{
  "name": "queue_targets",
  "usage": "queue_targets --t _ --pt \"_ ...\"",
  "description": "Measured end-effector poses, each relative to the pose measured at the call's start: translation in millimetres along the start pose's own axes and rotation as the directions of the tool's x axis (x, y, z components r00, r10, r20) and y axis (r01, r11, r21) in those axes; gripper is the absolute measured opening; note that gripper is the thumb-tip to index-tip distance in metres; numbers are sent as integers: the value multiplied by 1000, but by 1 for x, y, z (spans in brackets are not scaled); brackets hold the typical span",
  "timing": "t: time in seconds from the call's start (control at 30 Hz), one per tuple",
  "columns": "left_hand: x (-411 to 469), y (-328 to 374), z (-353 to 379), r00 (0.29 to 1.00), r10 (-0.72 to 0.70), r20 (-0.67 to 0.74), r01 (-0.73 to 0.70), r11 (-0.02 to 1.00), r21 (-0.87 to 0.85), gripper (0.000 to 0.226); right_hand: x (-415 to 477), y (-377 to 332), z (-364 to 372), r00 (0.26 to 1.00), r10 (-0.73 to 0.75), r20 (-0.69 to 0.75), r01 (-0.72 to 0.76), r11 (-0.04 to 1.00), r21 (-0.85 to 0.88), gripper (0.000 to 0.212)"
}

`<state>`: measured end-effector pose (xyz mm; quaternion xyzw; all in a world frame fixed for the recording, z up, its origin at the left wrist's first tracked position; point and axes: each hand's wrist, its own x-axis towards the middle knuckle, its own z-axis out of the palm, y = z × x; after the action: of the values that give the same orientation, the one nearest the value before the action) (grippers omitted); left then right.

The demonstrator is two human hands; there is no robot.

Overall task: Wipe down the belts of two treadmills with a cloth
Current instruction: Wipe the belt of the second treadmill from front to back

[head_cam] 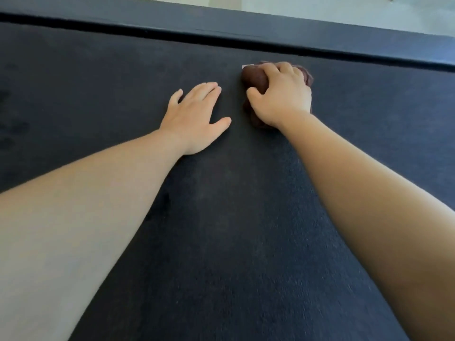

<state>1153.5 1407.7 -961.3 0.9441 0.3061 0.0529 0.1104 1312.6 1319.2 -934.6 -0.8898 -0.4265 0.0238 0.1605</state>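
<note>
Our right hand [283, 94] was closed around a bunched-up brown cloth [253, 80]. The fingers [286, 70] curled over the top of it and the thumb [256, 93] pressed into its near side. The cloth was squashed into a ball under our palm. Bits of it poked out on the left, on the far right past the fingers, and near the wrist. A small pale tag showed at the cloth's top left edge. The cloth sat on the belt [221, 217], pressed down by the hand.

Our left hand [194, 116] lay flat on the belt just beside the cloth, not touching it. It was open, with the fingers spread a little and pointing away from us. The thumb stuck out toward the right hand. It held nothing.

Both of our bare arms reached forward from the bottom corners, far apart near us and close together at the hands.

The belt was dark and a bit rough, and it filled most of what we saw. Some faint darker marks showed on its left part. Past the hands, a thin black gap ran across. Behind that was a smooth dark rail [246, 23]. Beyond the rail we saw a pale floor [344, 11].
</note>
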Motion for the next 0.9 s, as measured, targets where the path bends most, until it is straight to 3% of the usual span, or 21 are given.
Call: queue_targets --t 0.47,0.8,0.9 --pt "-150 -33 -18 992 118 52 -115 992 -52 54 -260 -69 -1 1000 20 7 -20 1000 12 57" --pt "-174 -55 -25 997 52 50 -51 998 -21 59 -182 -105 15 990 139 -4 -139 990 23 53" --pt "-170 -58 -26 996 64 66 -62 998 -23 60 -190 -107 12 993 115 -12 -114 993 19 54"
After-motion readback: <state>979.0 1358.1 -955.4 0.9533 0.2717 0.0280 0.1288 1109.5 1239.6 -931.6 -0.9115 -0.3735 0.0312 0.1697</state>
